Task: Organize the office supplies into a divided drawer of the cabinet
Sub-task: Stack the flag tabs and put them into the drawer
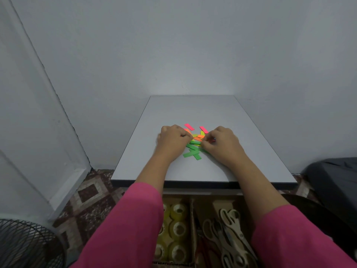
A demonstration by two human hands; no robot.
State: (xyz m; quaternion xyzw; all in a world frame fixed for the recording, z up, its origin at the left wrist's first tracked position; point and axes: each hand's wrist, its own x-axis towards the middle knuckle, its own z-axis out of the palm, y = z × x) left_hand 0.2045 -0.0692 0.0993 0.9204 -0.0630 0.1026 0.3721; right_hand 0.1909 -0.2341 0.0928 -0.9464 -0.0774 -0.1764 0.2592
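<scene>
1. Far left, bottom corner: a black wire fan guard [25,244] can be seen on the patterned floor [87,192], next to a grey door [29,113].
2. A grey worktop [193,111] is set against the wall, dark edge toward the camera.
3. The left hand [171,139] is rested on the worktop with fingers curled in at the left side of the pile of sticky flags [195,141]. Whether any flag is actually pinched can't be told, the fingertips are hidden.
4. The pile itself is spread between the two hands, mid worktop: pink strips at the far side, orange and yellow in the middle, green ones nearest the camera, all overlapping messily. No writing can be made out on them.
5. The right hand [220,142] is curled too, with thumb and fingertips pinched at the right edge of the pile on the orange/yellow strips.
6. Below the worktop, an open drawer [192,209] with cardboard dividers is seen between the pink sleeves [127,225]. Clear tape rolls [177,229] are packed in the left compartment, several scissors [229,236] with beige handles are laid in the right one. No brand or label is readable.
7. Far right, something dark [336,182] is parked by the wall, too unclear to name.
</scene>
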